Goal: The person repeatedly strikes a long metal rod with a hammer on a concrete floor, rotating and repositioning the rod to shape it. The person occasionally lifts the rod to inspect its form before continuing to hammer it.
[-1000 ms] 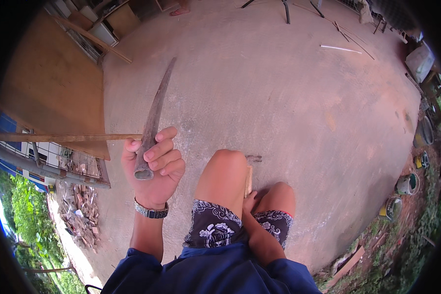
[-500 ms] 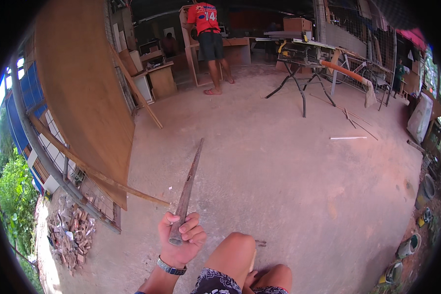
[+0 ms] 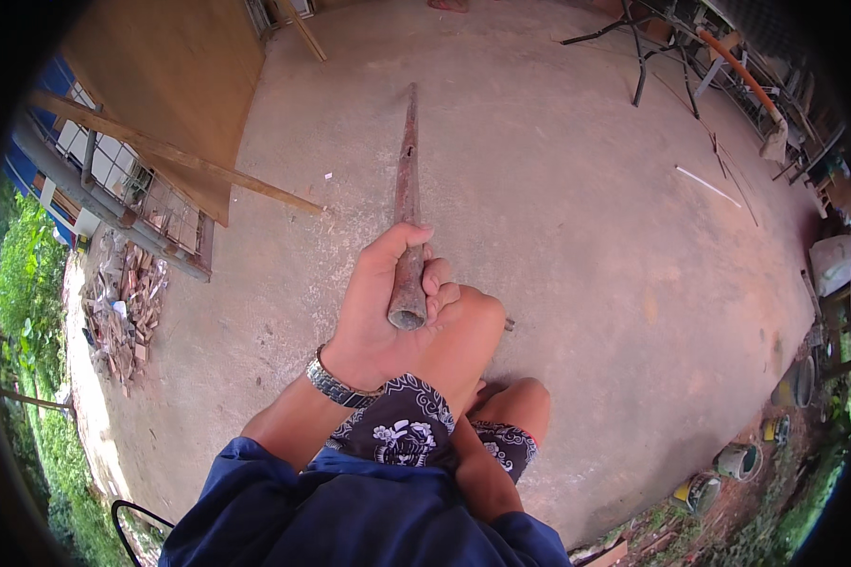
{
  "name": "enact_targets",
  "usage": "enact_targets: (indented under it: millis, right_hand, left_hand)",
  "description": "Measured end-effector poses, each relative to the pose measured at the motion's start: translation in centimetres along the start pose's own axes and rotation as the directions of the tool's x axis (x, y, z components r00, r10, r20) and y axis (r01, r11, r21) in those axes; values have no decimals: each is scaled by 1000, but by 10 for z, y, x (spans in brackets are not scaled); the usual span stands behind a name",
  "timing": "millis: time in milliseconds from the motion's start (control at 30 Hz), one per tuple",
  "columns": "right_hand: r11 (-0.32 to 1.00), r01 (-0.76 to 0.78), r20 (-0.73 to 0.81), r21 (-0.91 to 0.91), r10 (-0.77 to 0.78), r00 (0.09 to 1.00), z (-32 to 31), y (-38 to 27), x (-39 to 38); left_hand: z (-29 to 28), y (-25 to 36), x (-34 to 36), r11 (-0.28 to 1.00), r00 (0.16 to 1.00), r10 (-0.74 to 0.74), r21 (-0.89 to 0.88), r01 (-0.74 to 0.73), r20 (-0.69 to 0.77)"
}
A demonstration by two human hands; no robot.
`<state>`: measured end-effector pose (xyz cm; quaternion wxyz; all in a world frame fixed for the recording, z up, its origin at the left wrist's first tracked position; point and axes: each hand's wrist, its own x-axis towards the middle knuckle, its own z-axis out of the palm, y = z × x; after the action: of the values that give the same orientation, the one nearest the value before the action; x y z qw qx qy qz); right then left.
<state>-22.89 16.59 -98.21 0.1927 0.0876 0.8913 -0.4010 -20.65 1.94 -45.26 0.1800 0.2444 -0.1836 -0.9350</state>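
Note:
My left hand [image 3: 378, 293] is closed round the wide, hollow lower end of a long, tapered, rust-stained metal tube [image 3: 406, 180], its narrow tip pointing away from me, over my raised left knee. A small hole shows in its side. A steel watch is on that wrist. My right forearm runs down between my bent legs; little of my right hand [image 3: 477, 389] shows behind the left thigh, so its fingers and whatever they hold are hidden. The dark end of an object [image 3: 508, 324] peeks out beside the knee.
Concrete floor [image 3: 615, 255], leaning plywood [image 3: 170, 85] with a slanting batten [image 3: 255, 181], metal railing [image 3: 156, 241], scrap pile [image 3: 123, 307] at left. Folding stand [image 3: 638, 76], thin rods [image 3: 714, 189], several buckets [image 3: 733, 460] at right. A person's sandalled foot [image 3: 447, 5] at the top.
My left hand has swung rightward over the knee, turning so its thumb lies across the tube, now pointing straight away. The view tilted up, showing a red-shirted person, then back down.

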Motion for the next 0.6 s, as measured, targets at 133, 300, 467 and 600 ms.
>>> enact_targets:
  millis: [133,300,467,600]
  right_hand:
    - [1000,-8,32,-8,8,999,0,-11,-5]
    - [1000,-22,62,-19,23,998,1,-14,-10]
    - [999,-32,91,-14,33,995,7,-14,-10]
    - [999,-29,123,-18,31,992,11,-17,-14]
  left_hand:
    - [31,-14,15,1000,998,-6,-14,5,-70]
    - [49,-25,24,1000,998,16,-21,-18,-60]
    - [44,-36,33,991,993,101,98,-94,-67]
    - [35,-45,34,963,980,149,243,-114,-135]
